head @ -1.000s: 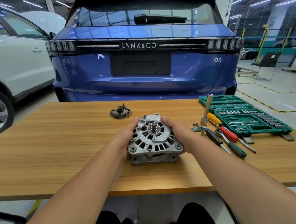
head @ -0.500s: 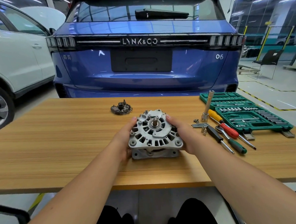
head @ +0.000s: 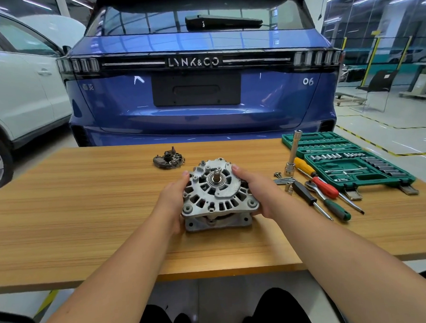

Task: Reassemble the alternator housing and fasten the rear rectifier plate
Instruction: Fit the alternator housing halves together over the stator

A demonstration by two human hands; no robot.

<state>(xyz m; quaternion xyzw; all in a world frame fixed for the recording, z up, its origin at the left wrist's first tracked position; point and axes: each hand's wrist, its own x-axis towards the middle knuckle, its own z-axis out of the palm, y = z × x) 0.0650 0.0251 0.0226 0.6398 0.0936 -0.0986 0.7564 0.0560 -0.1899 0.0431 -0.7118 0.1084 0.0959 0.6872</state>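
The silver alternator housing [head: 217, 194] stands on the wooden table [head: 86, 205], shaft end up, its vented top half seated on the lower half. My left hand [head: 173, 199] grips its left side and my right hand [head: 256, 191] grips its right side, fingers curled round the rim. The dark rectifier plate [head: 168, 158] lies apart on the table, behind and to the left of the housing. Long bolts [head: 283, 180] lie just right of my right hand.
Right of the housing lie screwdrivers with yellow-red [head: 316, 180], black [head: 307, 196] and green [head: 338, 209] handles, a ratchet, and an upright socket extension [head: 293, 154]. An open green socket set case [head: 350, 164] sits at the far right. A blue car [head: 199, 100] stands behind the table.
The housing has tilted slightly and shifted a little under both hands; the camera has dipped. Both hands keep their hold on its sides.
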